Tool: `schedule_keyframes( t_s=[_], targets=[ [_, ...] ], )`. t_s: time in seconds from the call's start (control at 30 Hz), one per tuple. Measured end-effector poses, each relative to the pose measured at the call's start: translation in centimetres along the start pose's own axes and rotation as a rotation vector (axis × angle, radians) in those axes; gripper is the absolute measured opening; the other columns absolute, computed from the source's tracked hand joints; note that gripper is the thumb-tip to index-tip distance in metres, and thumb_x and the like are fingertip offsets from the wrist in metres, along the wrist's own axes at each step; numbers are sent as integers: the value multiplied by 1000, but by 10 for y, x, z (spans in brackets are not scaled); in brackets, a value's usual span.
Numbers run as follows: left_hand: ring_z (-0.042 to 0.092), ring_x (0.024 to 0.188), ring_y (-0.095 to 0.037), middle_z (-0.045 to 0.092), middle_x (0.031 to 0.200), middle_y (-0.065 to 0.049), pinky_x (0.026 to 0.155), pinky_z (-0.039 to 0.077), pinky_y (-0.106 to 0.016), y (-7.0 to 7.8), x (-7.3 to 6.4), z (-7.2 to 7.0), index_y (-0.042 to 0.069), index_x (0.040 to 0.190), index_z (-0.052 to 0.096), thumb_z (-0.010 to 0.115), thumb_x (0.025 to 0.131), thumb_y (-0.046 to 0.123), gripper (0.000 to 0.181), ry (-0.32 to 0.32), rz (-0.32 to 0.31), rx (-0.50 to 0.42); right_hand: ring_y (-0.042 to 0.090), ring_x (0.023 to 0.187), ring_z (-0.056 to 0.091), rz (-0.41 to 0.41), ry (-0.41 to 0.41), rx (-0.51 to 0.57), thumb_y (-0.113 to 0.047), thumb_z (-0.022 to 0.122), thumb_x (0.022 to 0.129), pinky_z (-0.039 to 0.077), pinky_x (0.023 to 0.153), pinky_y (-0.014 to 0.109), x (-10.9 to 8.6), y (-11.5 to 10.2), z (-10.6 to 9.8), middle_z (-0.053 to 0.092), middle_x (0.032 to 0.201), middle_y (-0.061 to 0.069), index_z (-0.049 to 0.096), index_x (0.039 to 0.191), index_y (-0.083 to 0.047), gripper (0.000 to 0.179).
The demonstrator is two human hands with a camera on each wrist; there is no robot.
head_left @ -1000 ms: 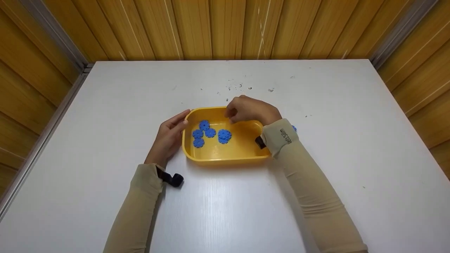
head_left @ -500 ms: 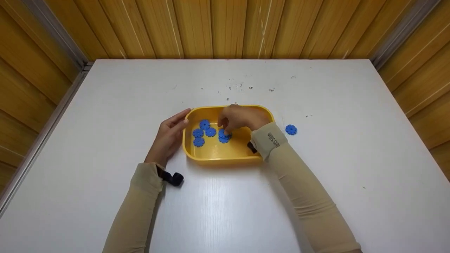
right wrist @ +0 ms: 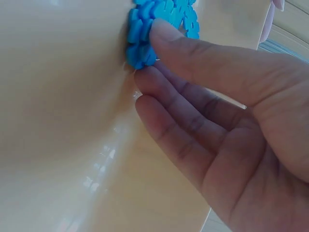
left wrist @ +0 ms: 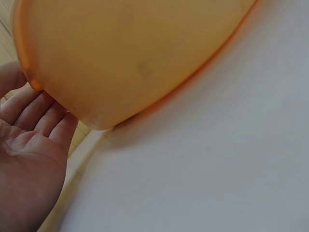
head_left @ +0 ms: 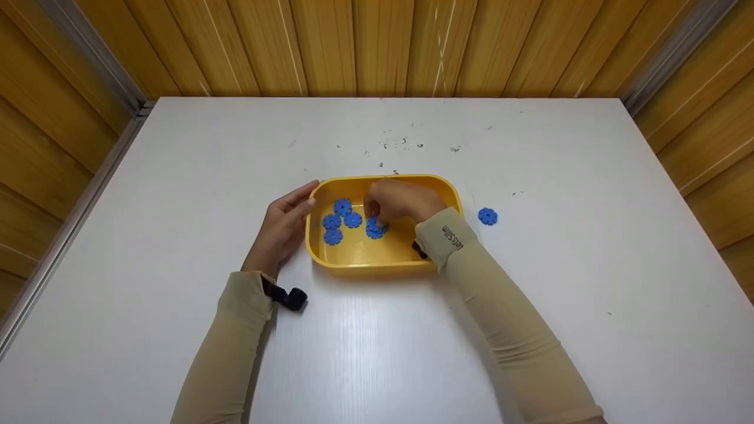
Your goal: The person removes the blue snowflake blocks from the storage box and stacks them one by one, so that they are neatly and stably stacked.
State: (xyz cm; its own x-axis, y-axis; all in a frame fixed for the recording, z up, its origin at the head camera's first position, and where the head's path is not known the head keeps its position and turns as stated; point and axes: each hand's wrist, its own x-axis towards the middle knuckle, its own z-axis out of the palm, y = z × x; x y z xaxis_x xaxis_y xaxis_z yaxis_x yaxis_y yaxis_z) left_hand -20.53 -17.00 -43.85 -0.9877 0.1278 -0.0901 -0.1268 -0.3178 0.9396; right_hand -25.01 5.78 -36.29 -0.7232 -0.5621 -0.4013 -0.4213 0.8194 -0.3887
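- Head view: orange-brown wood-grain panels [head_left: 380, 50] rise behind a white desk [head_left: 177, 176], with metal framing [head_left: 97, 50] at the corners. Dark specks [head_left: 403, 141] mark the desk's far half.
- A yellow plastic tray [head_left: 365, 268] with rounded corners stands on the desk. Inside, toward its left end, lie four blue notched discs [head_left: 342, 206], clustered close together.
- Right of that cluster, also on the tray floor, sits a small stack of blue discs [head_left: 374, 234].
- One lone blue disc [head_left: 488, 216] lies flat on the desk, outside the tray, near its right end.
- The left hand [head_left: 283, 227] grips the tray's left end; the right hand [head_left: 403, 200] reaches inside, down at the stack. Both forearms wear beige sleeves [head_left: 203, 359]; a black device [head_left: 293, 299] sits at the left cuff.
- Left wrist view: the left hand's thumb is at the rim, the other fingers against the tray's outer wall.
- Right wrist view: the right hand pinches the stack, its thumb laid on the discs and fingertips at the lower edge. More blue discs show just behind, and the tray's glossy inside reflects light.
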Motion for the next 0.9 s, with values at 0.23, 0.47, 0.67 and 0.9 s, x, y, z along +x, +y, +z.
schedule_keyframes(
  t_s=[0.23, 0.47, 0.67, 0.9],
  targets=[
    [42, 137, -14, 46, 147, -5, 111, 38, -25, 1, 0, 0, 5, 141, 47, 57, 95, 8, 47, 6, 3, 22, 21, 85, 56, 14, -12, 14, -6, 70, 85, 49, 74, 28, -1, 0, 0, 60, 89, 5, 66, 94, -12, 11],
    [42, 137, -15, 47, 146, -7, 112, 37, -25, 0, 1, 0, 5, 141, 47, 56, 95, 7, 46, 14, 0, 12, 22, 85, 55, -14, -3, 30, -3, 70, 85, 47, 73, 28, 0, 5, -2, 57, 87, 5, 65, 93, -12, 13],
    [41, 138, -17, 46, 147, -8, 113, 36, -26, 0, 1, -1, 4, 141, 46, 58, 94, 7, 48, 0, -2, -9, 22, 85, 53, -58, 7, 61, -1, 65, 87, 46, 72, 26, -1, 10, -4, 59, 91, 6, 68, 93, -10, 12],
    [40, 139, -16, 45, 148, -7, 114, 35, -27, 0, 1, -1, 5, 143, 44, 57, 95, 8, 50, -6, -5, 18, 21, 83, 54, -100, 15, 29, -4, 64, 90, 49, 75, 27, -7, 12, -9, 64, 93, 6, 69, 98, -8, 11]
  ],
)
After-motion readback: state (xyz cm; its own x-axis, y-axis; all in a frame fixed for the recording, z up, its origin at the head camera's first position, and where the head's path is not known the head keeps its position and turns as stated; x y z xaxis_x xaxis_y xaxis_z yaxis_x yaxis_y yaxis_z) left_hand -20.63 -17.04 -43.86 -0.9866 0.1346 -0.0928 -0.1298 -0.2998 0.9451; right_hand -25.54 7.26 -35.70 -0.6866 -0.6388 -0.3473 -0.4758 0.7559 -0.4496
